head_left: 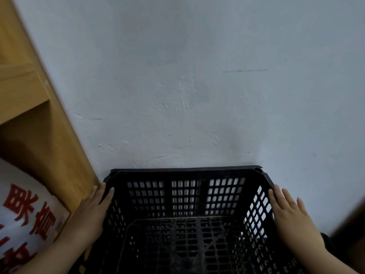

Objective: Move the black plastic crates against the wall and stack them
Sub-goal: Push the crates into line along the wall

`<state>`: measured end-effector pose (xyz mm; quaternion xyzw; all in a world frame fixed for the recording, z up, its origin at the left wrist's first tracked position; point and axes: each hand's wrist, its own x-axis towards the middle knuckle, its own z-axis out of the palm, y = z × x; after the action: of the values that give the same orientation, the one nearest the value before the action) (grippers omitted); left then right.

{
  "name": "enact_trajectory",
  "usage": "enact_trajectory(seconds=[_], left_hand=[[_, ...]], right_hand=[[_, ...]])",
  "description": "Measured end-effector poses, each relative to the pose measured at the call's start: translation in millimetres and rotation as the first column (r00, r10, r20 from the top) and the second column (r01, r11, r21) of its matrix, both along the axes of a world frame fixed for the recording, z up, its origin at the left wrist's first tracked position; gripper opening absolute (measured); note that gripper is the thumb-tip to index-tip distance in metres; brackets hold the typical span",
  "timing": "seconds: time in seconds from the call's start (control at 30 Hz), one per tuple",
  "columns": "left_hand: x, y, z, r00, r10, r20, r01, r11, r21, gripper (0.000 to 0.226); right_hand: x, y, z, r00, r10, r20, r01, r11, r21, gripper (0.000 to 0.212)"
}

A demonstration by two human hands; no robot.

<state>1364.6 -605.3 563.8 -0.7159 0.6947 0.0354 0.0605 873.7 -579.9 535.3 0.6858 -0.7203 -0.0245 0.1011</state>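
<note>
A black plastic crate [185,196] with perforated walls and floor fills the lower middle of the head view, its far rim touching the grey-white wall [197,86]. My left hand [92,212] lies flat on the crate's left rim with fingers stretched out. On the right rim my right hand [290,216] rests the same way, palm against the edge, fingers spread. Neither hand curls around the rim. The crate is empty inside. Whether another crate sits under it is hidden.
A wooden shelf unit [39,115] stands close on the left, nearly touching the crate's left corner. A white sack with red characters [25,214] sits in its lower compartment. A dark object [351,224] edges in at the right.
</note>
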Motion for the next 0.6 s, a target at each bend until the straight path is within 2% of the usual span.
enact_trajectory(seconds=[0.1, 0.2, 0.37, 0.47, 0.53, 0.6], left_hand=[[-2, -3, 4, 1.000, -0.007, 0.019, 0.007, 1.000, 0.000, 0.098], [-4, -1, 6, 0.999, -0.002, 0.040, 0.001, 1.000, 0.009, 0.097], [-9, 5, 11, 0.995, -0.001, 0.096, 0.001, 1.000, 0.003, 0.095], [-13, 12, 13, 0.986, 0.006, 0.167, -0.008, 1.000, 0.011, 0.095], [-20, 17, 18, 0.978, 0.020, 0.209, -0.023, 1.000, 0.012, 0.095], [-34, 20, 24, 0.977, 0.019, 0.214, -0.018, 1.000, -0.008, 0.092]], right_hand=[[-3, 0, -5, 0.998, 0.022, -0.052, -0.024, 0.999, -0.044, 0.104], [-2, 2, -3, 0.998, 0.042, -0.053, -0.042, 0.999, -0.011, 0.114], [-2, 5, -5, 0.999, 0.044, -0.022, -0.044, 0.999, -0.027, 0.115], [5, 8, 8, 1.000, -0.014, 0.018, 0.014, 1.000, -0.011, 0.108], [12, 11, 22, 0.997, -0.059, 0.051, 0.057, 0.998, 0.039, 0.093], [11, 13, 37, 0.981, -0.117, 0.154, 0.104, 0.990, 0.090, 0.077]])
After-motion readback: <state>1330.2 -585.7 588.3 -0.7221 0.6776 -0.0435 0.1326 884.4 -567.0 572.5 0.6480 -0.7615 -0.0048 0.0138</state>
